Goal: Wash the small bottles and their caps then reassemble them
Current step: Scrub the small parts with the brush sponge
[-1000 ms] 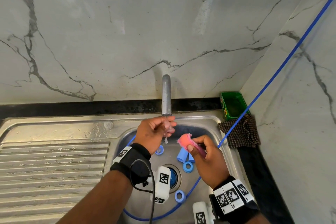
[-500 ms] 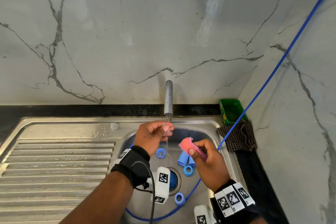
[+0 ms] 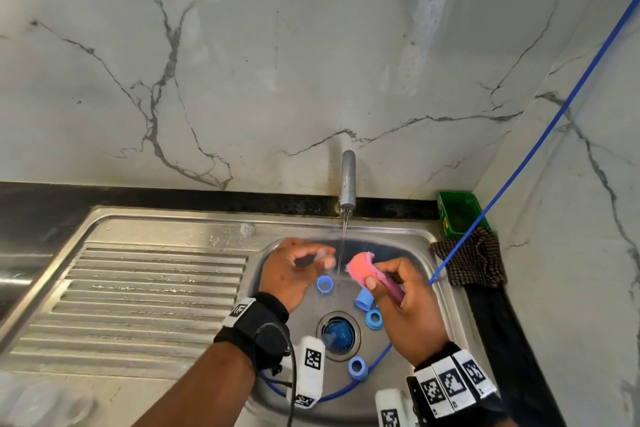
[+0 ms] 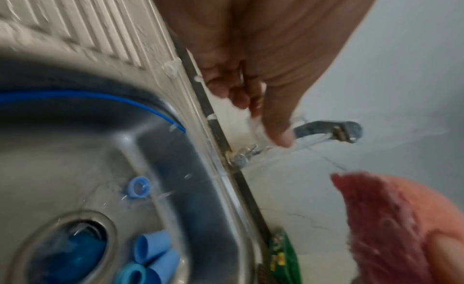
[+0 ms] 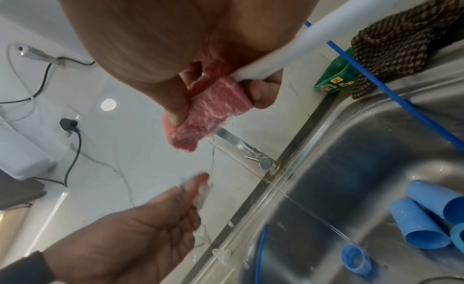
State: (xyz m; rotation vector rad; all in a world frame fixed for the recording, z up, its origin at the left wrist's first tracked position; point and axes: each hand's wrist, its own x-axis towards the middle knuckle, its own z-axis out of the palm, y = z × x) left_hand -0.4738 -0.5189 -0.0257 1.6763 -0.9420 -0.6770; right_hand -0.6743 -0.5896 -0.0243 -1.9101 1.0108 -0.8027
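Note:
My left hand [image 3: 320,258] pinches a small clear bottle [image 3: 323,256] just left of the thin water stream [image 3: 343,246] from the tap [image 3: 347,180]. In the right wrist view the bottle [image 5: 200,193] is a blur at the left fingertips. To the right of the stream, my right hand [image 3: 367,274] grips a folded pink sponge [image 3: 358,267]; the sponge [image 5: 211,109] is pinched between thumb and fingers. Several blue caps lie in the sink basin [image 3: 304,308]: one cap [image 3: 325,285] under the left hand, two long caps [image 5: 422,224] beside the right hand, one cap [image 3: 357,367] near the front.
A ribbed draining board [image 3: 138,295] fills the left. A small clear piece [image 3: 246,229] lies on the sink rim. A green box [image 3: 460,213] and a checked cloth [image 3: 474,262] sit at the right corner. A blue hose [image 3: 519,163] runs down into the basin. The drain [image 3: 338,333] holds something blue.
My left hand has drawn the bottle out from under the tap, to the left of the stream. The right hand keeps the sponge in about the same place.

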